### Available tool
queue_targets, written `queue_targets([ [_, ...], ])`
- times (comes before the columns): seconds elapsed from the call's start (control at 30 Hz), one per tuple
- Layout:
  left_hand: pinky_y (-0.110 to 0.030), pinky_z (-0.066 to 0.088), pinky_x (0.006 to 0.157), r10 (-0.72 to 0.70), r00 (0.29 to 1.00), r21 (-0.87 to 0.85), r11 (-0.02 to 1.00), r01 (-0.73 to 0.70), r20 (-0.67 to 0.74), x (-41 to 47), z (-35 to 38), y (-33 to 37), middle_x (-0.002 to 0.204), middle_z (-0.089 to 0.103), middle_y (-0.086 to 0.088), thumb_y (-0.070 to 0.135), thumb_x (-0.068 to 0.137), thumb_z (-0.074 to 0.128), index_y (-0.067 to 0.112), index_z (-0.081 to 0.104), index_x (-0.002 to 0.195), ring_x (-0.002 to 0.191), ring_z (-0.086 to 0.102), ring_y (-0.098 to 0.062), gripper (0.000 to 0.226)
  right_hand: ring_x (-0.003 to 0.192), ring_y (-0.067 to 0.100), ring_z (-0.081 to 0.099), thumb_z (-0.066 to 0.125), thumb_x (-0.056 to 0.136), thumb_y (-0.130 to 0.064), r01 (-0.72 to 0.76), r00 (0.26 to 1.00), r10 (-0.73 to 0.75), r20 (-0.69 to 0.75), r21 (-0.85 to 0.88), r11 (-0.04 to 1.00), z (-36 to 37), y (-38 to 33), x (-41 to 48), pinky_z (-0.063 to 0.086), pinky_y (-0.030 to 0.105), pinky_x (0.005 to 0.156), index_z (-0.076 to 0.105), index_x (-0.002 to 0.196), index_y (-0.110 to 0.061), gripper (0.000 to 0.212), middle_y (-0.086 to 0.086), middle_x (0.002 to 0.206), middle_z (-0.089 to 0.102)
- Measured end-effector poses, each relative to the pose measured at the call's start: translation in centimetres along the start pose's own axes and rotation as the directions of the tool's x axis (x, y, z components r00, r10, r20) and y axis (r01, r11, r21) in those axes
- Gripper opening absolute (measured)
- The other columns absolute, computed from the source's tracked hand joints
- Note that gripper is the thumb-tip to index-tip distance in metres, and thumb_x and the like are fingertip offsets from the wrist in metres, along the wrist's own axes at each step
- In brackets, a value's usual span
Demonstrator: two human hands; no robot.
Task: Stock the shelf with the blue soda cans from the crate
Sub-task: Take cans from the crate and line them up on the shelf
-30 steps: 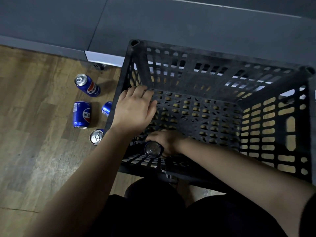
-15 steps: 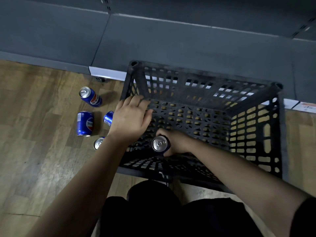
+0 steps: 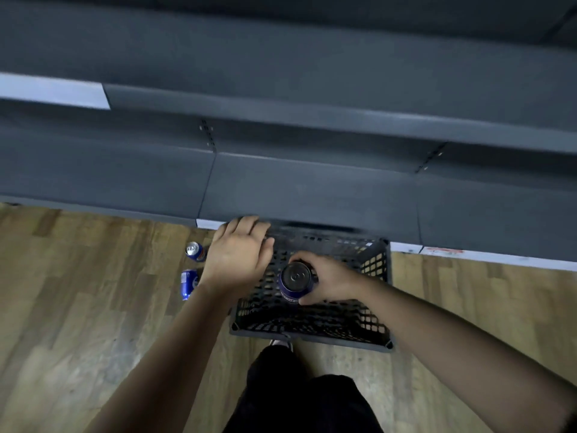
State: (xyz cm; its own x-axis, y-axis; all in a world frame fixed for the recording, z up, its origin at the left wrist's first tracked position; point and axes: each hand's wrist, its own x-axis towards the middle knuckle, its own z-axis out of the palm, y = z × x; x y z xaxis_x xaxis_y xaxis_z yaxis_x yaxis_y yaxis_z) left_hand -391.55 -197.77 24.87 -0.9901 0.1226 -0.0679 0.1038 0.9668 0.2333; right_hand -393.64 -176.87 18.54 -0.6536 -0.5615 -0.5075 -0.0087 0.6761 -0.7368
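1. The crate [image 3: 373, 310] is black and latticed. It stands on the wood floor [image 3: 78, 307], with its far side at the foot of the shelf [image 3: 312, 189].
2. The right hand [image 3: 332, 281] is over the middle of the crate. Its fingers and thumb are curled round the held can [image 3: 295, 280] and grip its side.
3. The held can is blue and sits over the crate's open top. Its round end faces the camera, and a band of blue side shows below that end. How high it is above the crate's bottom cannot be told.
4. The left hand [image 3: 240, 254] is over the crate's far left corner, back upward. Its fingers are straight, close together and hold nothing. The fingertips reach toward the far rim, but whether they touch the crate cannot be told.
5. The far can [image 3: 194, 251] lies on the floor just left of the crate's far left corner. It is blue, with its silver top turned toward the camera.
6. The near can [image 3: 188, 282] lies on the floor left of the crate, closer to the person than the far can. The left wrist hides part of it.
7. The shelf is dark grey and rises in tiers beyond the crate. A white strip [image 3: 499, 258] runs along its foot to the right of the crate.
8. Dark trousers [image 3: 296, 401] show on the near side of the crate. The crate's far rim is blurred.
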Motion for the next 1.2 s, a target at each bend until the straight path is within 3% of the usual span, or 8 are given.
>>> queue_targets([
  [0.2,-0.040,0.046,0.088,0.084,0.993,0.031,0.996,-0.081,-0.079,1.0,-14.2,3.6,0.115,0.064,-0.007,0.040,0.090,0.031,0.013,0.065,0.114,0.105,0.060,-0.028,0.049,0.103,0.005,0.061,0.089,0.062,-0.012,0.023,0.997,-0.018,-0.069,0.075,0.997,-8.0,-11.1,-7.6,0.046,0.015,0.091,0.051,0.122,-0.025,0.072,-0.009,0.113,0.064],
  [0.33,-0.041,0.046,0.090,0.163,0.978,0.050,0.986,-0.157,-0.129,3.0,-21.3,5.9,0.116,0.065,-0.006,0.040,0.091,0.029,0.013,0.064,0.116,0.105,0.061,-0.028,0.051,0.099,0.011,0.065,0.082,0.056,-0.023,0.045,0.985,-0.028,-0.169,0.099,0.994,-12.7,-16.0,-11.4,0.051,0.031,0.090,0.051,0.117,-0.029,0.068,-0.006,0.105,0.068],
  [0.5,-0.040,0.038,0.098,0.241,0.949,0.053,0.971,-0.235,-0.205,5.7,-27.6,8.7,0.127,0.059,-0.006,0.036,0.096,0.032,0.014,0.060,0.125,0.117,0.054,-0.026,0.045,0.101,0.012,0.064,0.082,0.066,-0.001,0.092,0.954,-0.043,-0.297,0.154,0.984,-18.6,-19.9,-15.5,0.051,0.028,0.092,0.053,0.116,-0.019,0.060,-0.001,0.108,0.067],
  [0.63,-0.038,0.033,0.102,0.285,0.920,0.051,0.958,-0.282,-0.270,7.7,-31.0,11.2,0.130,0.057,-0.006,0.036,0.096,0.035,0.015,0.057,0.128,0.121,0.051,-0.025,0.045,0.099,0.010,0.063,0.081,0.067,-0.001,0.162,0.917,-0.076,-0.392,0.191,0.968,-23.2,-22.2,-18.6,0.051,0.028,0.091,0.053,0.117,-0.011,0.058,0.006,0.108,0.066],
  [0.8,-0.037,0.033,0.101,0.343,0.882,0.063,0.938,-0.342,-0.322,10.0,-33.6,14.9,0.127,0.058,-0.003,0.045,0.090,0.019,0.016,0.056,0.129,0.117,0.052,-0.024,0.061,0.101,0.011,0.064,0.080,0.063,-0.012,0.250,0.842,-0.119,-0.526,0.186,0.950,-28.5,-23.6,-21.9,0.051,0.027,0.090,0.056,0.115,-0.018,0.057,-0.003,0.106,0.067],
  [0.97,-0.033,0.025,0.107,0.365,0.875,0.084,0.930,-0.357,-0.320,12.7,-35.2,19.4,0.137,0.051,0.002,0.037,0.100,0.033,0.020,0.045,0.139,0.126,0.044,-0.019,0.044,0.104,0.016,0.065,0.082,0.063,-0.017,0.300,0.776,-0.166,-0.609,0.123,0.946,-34.3,-23.4,-24.6,0.052,0.037,0.095,0.058,0.114,-0.020,0.057,-0.001,0.108,0.069],
  [1.2,-0.031,0.024,0.105,0.349,0.852,0.094,0.936,-0.340,-0.391,16.5,-37.4,26.1,0.134,0.053,0.002,0.036,0.099,0.036,0.021,0.048,0.135,0.123,0.045,-0.019,0.040,0.104,0.014,0.066,0.079,0.064,-0.011,0.364,0.734,-0.218,-0.643,0.102,0.926,-42.3,-22.2,-27.6,0.052,0.029,0.091,0.057,0.115,-0.016,0.055,0.000,0.109,0.070],
])
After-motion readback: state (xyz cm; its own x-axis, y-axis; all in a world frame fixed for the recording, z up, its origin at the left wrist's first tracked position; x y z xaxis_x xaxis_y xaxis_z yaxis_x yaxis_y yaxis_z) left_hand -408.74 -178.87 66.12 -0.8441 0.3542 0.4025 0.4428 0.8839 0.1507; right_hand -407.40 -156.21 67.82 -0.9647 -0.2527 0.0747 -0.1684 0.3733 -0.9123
